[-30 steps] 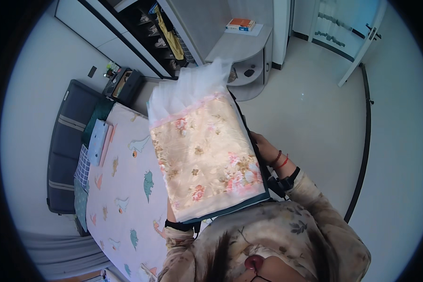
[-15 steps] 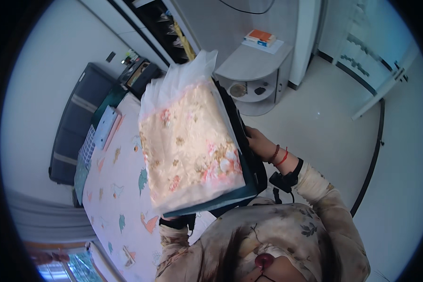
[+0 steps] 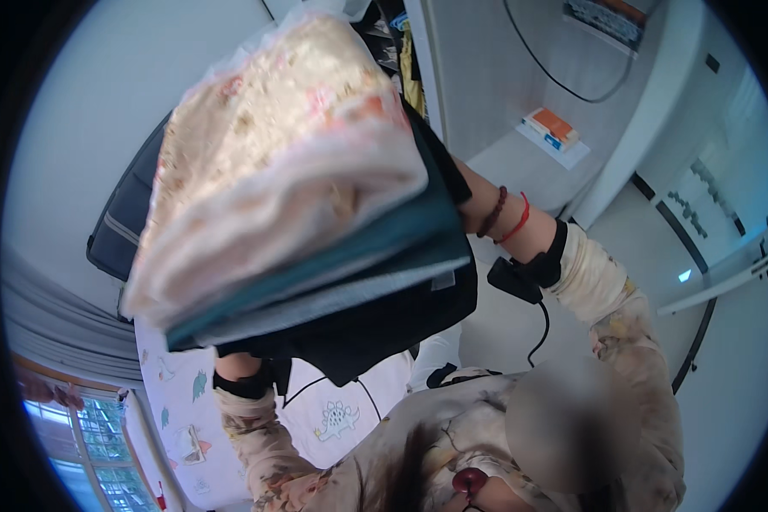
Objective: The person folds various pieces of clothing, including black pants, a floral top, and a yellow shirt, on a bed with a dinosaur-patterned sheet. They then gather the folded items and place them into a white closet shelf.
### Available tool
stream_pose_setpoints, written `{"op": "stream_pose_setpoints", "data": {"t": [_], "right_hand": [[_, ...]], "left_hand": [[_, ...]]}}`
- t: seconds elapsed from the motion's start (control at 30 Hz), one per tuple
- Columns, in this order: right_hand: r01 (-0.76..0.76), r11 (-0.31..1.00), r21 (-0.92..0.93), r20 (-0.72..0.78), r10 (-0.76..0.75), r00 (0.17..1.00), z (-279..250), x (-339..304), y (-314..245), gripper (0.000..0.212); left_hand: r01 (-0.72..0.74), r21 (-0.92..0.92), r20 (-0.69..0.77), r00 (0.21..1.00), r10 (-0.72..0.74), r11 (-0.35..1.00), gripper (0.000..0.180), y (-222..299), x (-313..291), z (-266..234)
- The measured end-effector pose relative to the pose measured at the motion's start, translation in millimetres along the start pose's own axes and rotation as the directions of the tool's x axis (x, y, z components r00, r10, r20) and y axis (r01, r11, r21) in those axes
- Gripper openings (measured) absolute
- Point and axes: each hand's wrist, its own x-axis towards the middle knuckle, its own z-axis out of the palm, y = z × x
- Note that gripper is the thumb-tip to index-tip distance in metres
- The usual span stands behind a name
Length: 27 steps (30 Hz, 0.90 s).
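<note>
A stack of folded fabrics is lifted up in front of me, carried on both arms. On top lies a cream floral cloth (image 3: 264, 119) with pink flowers and a sheer whitish edge. Beneath it come a dark teal folded cloth (image 3: 401, 226), a greyish layer and a black cloth (image 3: 384, 320). My right hand (image 3: 478, 200) holds the stack's right side; its fingers are hidden by the fabric. My left hand (image 3: 235, 365) supports the stack from below at the near left, and only the wrist area shows.
A bed with a dinosaur-print sheet (image 3: 303, 427) lies below and to the left, its dark headboard (image 3: 128, 218) partly covered by the stack. Open wardrobe shelves (image 3: 388, 51) stand ahead. Books (image 3: 550, 128) rest on a grey corner cabinet. A window (image 3: 102, 452) is at lower left.
The stack has risen and moved to the left, both arms reaching farther up with it. It now tilts so its near folded edges show. The view has shifted too.
</note>
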Motion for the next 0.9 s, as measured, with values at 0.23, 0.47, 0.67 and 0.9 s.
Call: {"op": "stream_pose_setpoints", "data": {"t": [0.23, 0.47, 0.67, 0.9], "right_hand": [[-0.003, 0.997, -0.074, -0.118, -0.005, 0.993, 1.8, 176.8, -63.4, 0.055], [0.327, 0.941, -0.09, -0.072, -0.334, 0.94, -13.3, 358.9, -134.2, 0.044], [0.431, 0.901, 0.038, 0.118, -0.432, 0.894, -62.8, 484.1, -201.3, 0.034], [0.561, 0.828, -0.005, 0.126, -0.556, 0.822, -134.4, 595.1, -265.8, 0.032]], "left_hand": [[0.038, 0.396, -0.242, 0.968, 0.065, 0.918, 0.039, 28.8, 165.3, -80.5], [-0.054, 0.276, -0.274, 0.953, 0.132, 0.96, 0.04, 80.6, 392.0, -141.8], [-0.144, 0.194, -0.227, 0.956, 0.187, 0.97, 0.042, 66.5, 562.5, -168.1], [-0.239, 0.114, -0.163, 0.953, 0.256, 0.964, 0.044, 28.4, 732.8, -186.0]]}}
